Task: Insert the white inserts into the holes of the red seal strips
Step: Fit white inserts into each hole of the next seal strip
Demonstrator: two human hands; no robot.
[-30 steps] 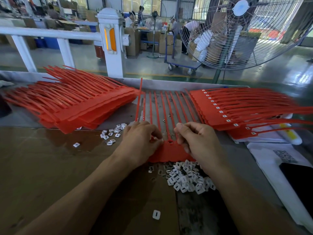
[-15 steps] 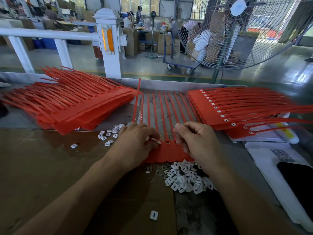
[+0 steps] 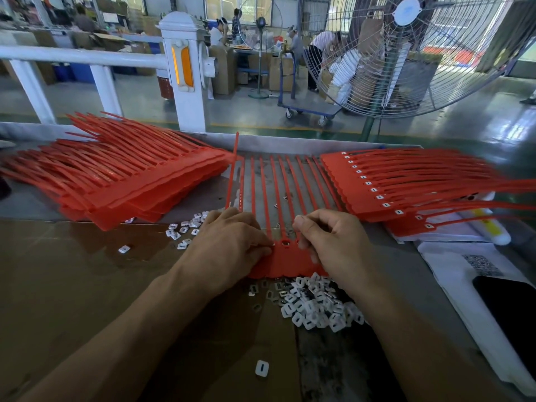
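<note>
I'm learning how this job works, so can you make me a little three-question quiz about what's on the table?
1. True or false: the stack of red strips on the right already has white pieces in its holes.
2. Where is the big pile of white pieces? A) in front of the strip being worked on B) on the black phone C) under the fan
3. Fill in: between the left hand and the right hand, one ____ in the strip is visible.

Key: 1 true; 2 A; 3 hole

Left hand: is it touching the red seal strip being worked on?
Touching. The head view shows the left hand with fingertips pressed on the red seal strip.
</note>
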